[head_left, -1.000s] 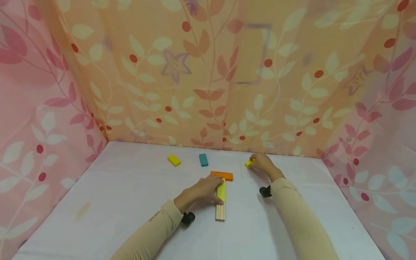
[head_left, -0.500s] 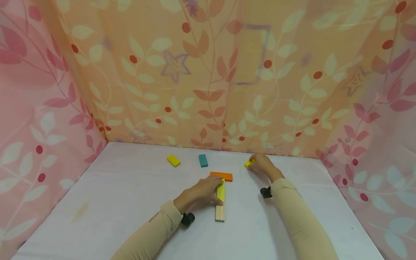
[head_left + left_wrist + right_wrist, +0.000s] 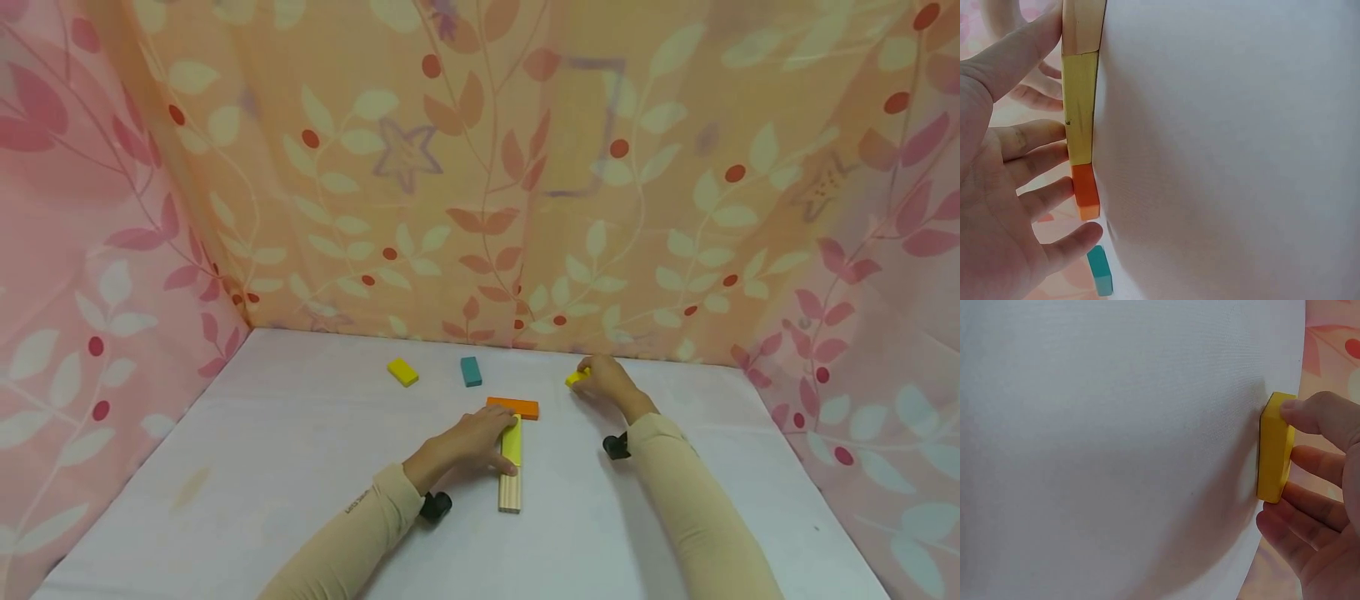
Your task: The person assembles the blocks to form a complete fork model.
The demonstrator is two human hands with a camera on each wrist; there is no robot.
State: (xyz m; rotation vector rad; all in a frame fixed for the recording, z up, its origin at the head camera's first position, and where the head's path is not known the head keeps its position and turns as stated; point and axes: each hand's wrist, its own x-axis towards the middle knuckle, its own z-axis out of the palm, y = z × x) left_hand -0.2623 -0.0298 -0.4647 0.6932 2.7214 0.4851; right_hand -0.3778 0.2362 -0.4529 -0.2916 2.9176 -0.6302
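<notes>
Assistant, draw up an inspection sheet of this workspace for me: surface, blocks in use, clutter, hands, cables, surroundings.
Surface: white tabletop, tan mark on the left side.
Blocks in use: plain wooden block and long yellow block end to end; orange block crosswise at the far end; small yellow block to the right.
Clutter: nothing seen beyond two loose blocks, teal block and spare yellow block.
Left hand: fingers spread, touching the row of blocks.
Right hand: pinches the small yellow block.
Cables: nothing seen.
Surroundings: leaf-patterned fabric behind and on both sides.
</notes>
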